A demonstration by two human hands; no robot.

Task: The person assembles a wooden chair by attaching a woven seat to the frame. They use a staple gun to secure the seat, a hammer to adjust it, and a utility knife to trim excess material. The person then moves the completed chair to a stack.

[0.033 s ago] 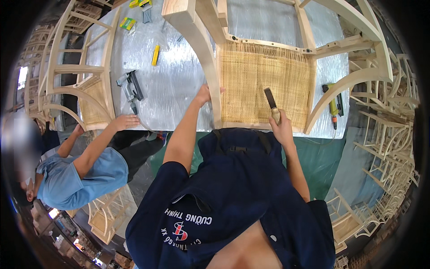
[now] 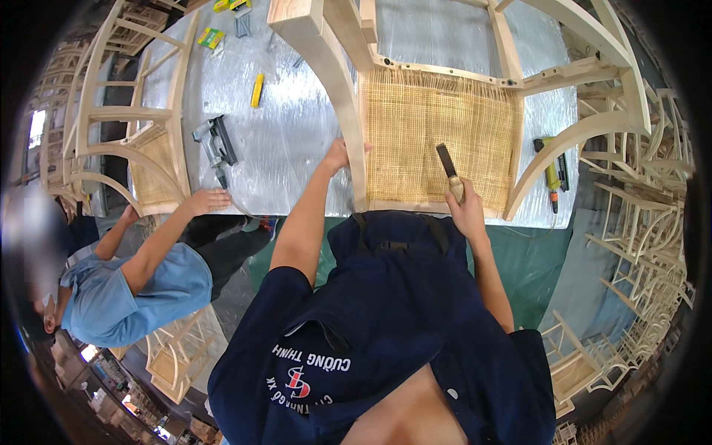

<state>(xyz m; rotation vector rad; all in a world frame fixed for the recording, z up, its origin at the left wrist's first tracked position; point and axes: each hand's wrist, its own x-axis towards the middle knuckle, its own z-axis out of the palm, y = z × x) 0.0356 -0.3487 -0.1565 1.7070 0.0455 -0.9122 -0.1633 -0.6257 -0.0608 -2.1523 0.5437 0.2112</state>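
A pale wooden chair frame (image 2: 354,130) lies on the table in front of me, with a woven cane panel (image 2: 415,119) set in it. My left hand (image 2: 338,154) is closed round the curved wooden side at the panel's left; its fingertips show on the inner side. In my right hand (image 2: 466,204) is a chisel (image 2: 446,161), held by its light wooden handle. Its dark flat blade points away from me, over the cane. Whether the blade touches the weave I cannot tell.
Left on the plastic-covered table (image 2: 282,141) lie a staple gun (image 2: 215,148), a yellow cutter (image 2: 257,90) and a small box (image 2: 211,38). A yellow-green air tool (image 2: 551,174) lies right. A co-worker in a blue shirt (image 2: 148,289) stands left by another chair (image 2: 159,167).
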